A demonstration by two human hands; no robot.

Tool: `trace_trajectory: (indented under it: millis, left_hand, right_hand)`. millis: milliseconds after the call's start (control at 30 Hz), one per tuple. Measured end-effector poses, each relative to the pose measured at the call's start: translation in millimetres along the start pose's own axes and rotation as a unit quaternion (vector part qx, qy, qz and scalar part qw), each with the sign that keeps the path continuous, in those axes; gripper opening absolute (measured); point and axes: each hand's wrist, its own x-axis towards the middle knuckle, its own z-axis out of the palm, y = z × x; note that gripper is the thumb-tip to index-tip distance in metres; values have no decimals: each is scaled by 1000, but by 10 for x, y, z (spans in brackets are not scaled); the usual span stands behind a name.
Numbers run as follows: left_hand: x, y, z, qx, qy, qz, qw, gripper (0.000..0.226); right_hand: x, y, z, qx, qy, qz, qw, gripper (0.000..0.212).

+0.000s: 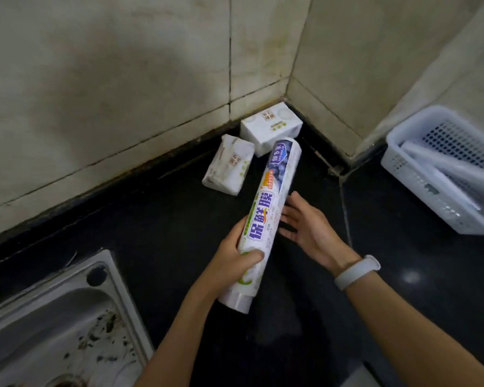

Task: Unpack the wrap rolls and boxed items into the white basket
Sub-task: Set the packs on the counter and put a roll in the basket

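My left hand grips the lower part of a long wrap roll with a white, purple and blue printed label, held slanted above the black counter. My right hand is beside the roll with fingers spread and straight; its fingertips are close to the roll's right side. The white perforated basket stands tilted at the right edge and holds clear wrap rolls. A white box sits in the wall corner. A white soft pack lies just left of it.
A steel sink with dark specks fills the lower left. Beige tiled walls meet in a corner behind the box. The black counter runs between sink and basket. A white band is on my right wrist.
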Motion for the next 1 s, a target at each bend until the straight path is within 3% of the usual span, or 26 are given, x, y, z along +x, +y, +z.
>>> trace_trajectory:
  millis: [133, 267, 400, 467, 533, 700, 767, 867, 933, 1000]
  left_hand:
    - [-139, -110, 535, 68, -86, -17, 994, 68]
    - [-250, -61, 1179, 176, -72, -13, 982, 50]
    - [-322, 5, 1852, 252, -113, 48, 960, 49]
    - [-337, 4, 2190, 259, -129, 64, 955, 35]
    - [-341, 7, 2517, 234, -99, 74, 964, 20]
    - [-202, 176, 3027, 210, 33, 84, 973, 23]
    - [-118, 265, 3057, 247, 57, 104, 962, 24]
    - [96, 260, 3010, 378, -24, 61, 923, 30]
    - [229, 239, 2985, 437, -93, 14, 895, 56]
    - [342, 267, 2997, 449, -90, 10, 889, 71]
  right_hand:
    - [-432, 293, -413, 69, 71, 6, 995, 15]
    - [-869, 519, -907, 158, 132, -3, 979, 14]
    - [-1273, 638, -1520, 217, 153, -43, 963, 35]
    - [-1464, 673, -1815, 251, 153, -55, 954, 53]
    - [-1629, 743, -2105, 296, 143, -75, 941, 57]
    - [-2023, 931, -2743, 264, 249, -68, 929, 32]
    - [-2120, 976, -2928, 223, 287, -62, 930, 38]
    - [-2201, 931, -3090, 187, 300, -61, 933, 47]
    - [-2189, 853, -3170, 175, 302, -68, 935, 46]
    - [-2144, 732, -3229, 151, 302, -79, 938, 45]
